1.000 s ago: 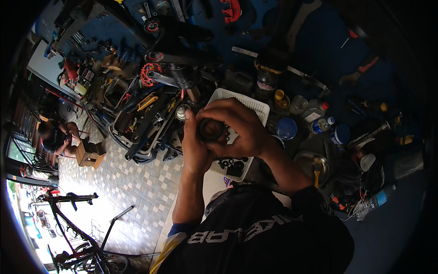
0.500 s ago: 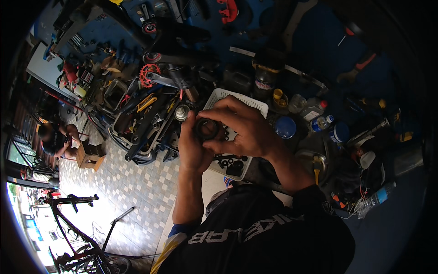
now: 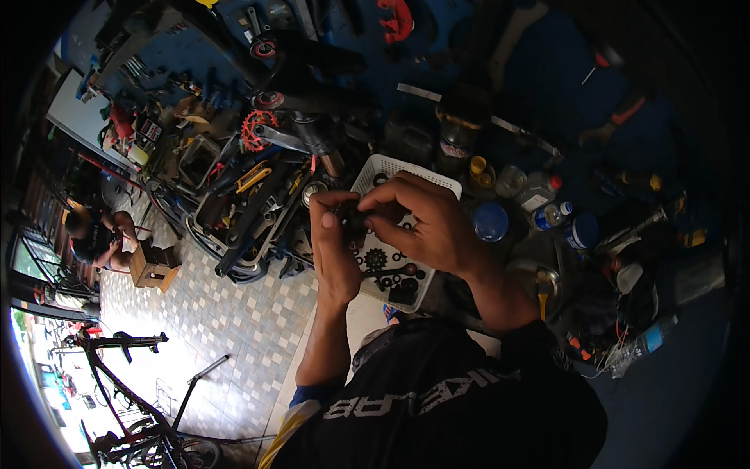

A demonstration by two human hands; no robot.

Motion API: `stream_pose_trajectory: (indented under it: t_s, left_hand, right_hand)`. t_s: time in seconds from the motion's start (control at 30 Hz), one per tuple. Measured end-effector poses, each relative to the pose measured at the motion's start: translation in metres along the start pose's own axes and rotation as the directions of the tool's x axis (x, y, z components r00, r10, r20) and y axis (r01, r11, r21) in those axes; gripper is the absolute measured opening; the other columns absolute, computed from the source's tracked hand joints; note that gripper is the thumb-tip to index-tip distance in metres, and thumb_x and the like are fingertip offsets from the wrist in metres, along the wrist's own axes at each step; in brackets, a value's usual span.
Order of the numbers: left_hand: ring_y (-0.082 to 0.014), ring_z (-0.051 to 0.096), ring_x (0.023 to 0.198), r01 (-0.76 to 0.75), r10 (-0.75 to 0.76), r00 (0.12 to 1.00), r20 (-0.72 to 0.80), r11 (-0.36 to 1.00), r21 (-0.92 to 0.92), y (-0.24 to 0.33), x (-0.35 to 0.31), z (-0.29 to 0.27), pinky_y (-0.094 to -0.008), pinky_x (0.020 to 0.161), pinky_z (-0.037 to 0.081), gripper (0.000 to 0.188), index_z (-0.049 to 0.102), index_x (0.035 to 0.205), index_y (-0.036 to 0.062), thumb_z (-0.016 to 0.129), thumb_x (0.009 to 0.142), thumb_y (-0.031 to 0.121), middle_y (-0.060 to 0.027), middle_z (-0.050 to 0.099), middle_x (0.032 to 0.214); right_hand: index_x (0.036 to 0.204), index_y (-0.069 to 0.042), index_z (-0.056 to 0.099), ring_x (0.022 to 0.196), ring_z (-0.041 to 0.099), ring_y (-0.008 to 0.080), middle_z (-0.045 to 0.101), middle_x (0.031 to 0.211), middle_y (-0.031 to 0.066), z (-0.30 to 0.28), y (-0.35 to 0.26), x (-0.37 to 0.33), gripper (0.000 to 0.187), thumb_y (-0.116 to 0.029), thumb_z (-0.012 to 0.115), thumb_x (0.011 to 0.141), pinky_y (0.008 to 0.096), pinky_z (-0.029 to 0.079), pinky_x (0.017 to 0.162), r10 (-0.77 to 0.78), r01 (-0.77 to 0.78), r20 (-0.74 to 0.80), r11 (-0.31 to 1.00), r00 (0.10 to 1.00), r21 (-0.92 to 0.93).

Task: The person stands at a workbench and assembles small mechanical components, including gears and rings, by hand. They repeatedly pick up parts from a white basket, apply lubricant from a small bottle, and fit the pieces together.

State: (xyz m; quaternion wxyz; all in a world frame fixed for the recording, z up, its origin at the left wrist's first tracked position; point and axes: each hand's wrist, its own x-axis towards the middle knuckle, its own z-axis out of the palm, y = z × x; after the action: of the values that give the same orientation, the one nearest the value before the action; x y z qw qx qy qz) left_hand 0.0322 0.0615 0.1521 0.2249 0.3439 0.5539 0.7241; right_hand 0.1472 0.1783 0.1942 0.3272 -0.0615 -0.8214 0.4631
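Observation:
In front of me, my left hand (image 3: 334, 254) and my right hand (image 3: 430, 223) meet over a white perforated plastic basket (image 3: 447, 184). Between their fingertips is a small dark ring-shaped part (image 3: 353, 222), partly covered by the fingers and in shadow. The left fingers curl around its near side while the right thumb and fingers pinch it from the other side. Below the hands, the basket holds a black toothed sprocket (image 3: 376, 259) and several small dark rings and parts. A silver round-topped object (image 3: 313, 190) shows just beyond my left fingertips.
To the left stands a crate of tools (image 3: 234, 211), with a bike frame section (image 3: 312, 129) and a red chainring (image 3: 256, 130) beyond. Bottles (image 3: 547, 215), a blue lid (image 3: 489, 222) and a metal bowl with a brush (image 3: 543, 289) lie right. Another person (image 3: 101, 234) sits far left.
The dark ring has turned from facing up, with its opening visible, to a tilted, mostly covered position. My left fingers have curled over it, and the right hand has shifted slightly.

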Motion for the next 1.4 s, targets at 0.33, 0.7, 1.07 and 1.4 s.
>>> stream_pose_trajectory:
  t_s: [0.33,0.7,1.07,1.4]
  left_hand:
    - [-0.0125,0.050,0.088,-0.145,0.150,0.988,-0.028,0.981,0.130,0.008,-0.003,-0.002,-0.0270,0.077,0.040,0.067,0.052,0.117,0.0005,0.029,0.101,0.062,-0.0077,0.054,0.101]
    - [-0.0106,0.052,0.085,-0.090,0.090,0.996,0.006,0.995,0.038,0.002,-0.001,-0.008,-0.0249,0.075,0.041,0.057,0.053,0.116,0.0034,0.033,0.102,0.055,-0.0050,0.057,0.097]
    - [-0.0081,0.048,0.069,0.056,-0.052,0.998,0.027,0.990,-0.132,-0.002,-0.002,0.000,-0.0232,0.061,0.037,0.053,0.052,0.115,0.0046,0.028,0.105,0.051,-0.0025,0.056,0.084]
    - [-0.0068,0.049,0.070,0.096,-0.086,0.993,0.076,0.986,-0.135,-0.002,-0.002,-0.003,-0.0224,0.058,0.038,0.052,0.051,0.117,0.0068,0.026,0.106,0.051,-0.0021,0.055,0.087]
  right_hand:
    - [0.100,-0.005,0.070,0.091,0.070,0.0190,0.070,0.096,0.0080,0.006,0.004,-0.006,0.023,0.007,0.070,0.081,0.0306,0.055,0.079,-0.109,0.113,-0.060,0.992,0.992,0.064]
    - [0.102,-0.006,0.070,0.092,0.068,0.0171,0.067,0.101,0.0068,0.008,0.007,-0.007,0.027,0.010,0.069,0.080,0.0292,0.055,0.078,-0.119,0.132,-0.101,0.981,0.988,0.139]
    - [0.105,-0.009,0.074,0.091,0.066,0.0181,0.063,0.100,0.0048,0.004,-0.007,0.004,0.027,0.005,0.074,0.082,0.0304,0.055,0.074,-0.071,0.080,-0.091,0.991,0.993,0.104]
    - [0.112,-0.009,0.075,0.092,0.068,0.0206,0.069,0.101,0.0057,0.004,-0.011,0.014,0.033,0.004,0.076,0.081,0.0311,0.056,0.076,-0.354,0.349,0.011,0.919,0.935,-0.185]
